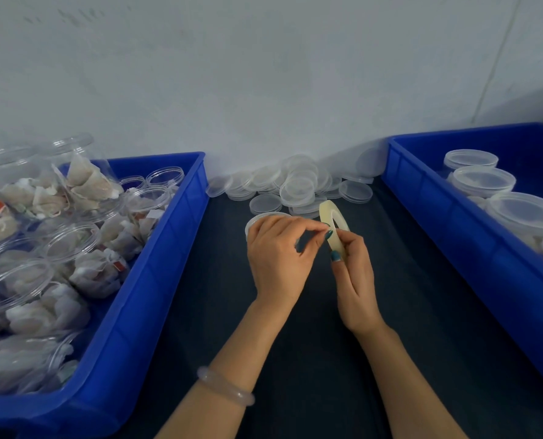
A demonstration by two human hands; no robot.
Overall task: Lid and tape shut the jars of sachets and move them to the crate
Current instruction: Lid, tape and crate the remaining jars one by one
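You're working over a dark table covered in a dull, dark sheet. A left blue crate is sitting along the table's left side, running near to far. A right blue crate is sitting along the right side, well apart from it. A pile of clear lids is lying at the far middle between the crates, up against the wall. A clear round rim is sitting just near of the pile, mostly hidden, jar or lid unclear.

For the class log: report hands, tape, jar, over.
Right hand holds tape roll; left hand pinches its end. Lidded jar partly hidden behind left hand. Nothing in the way.
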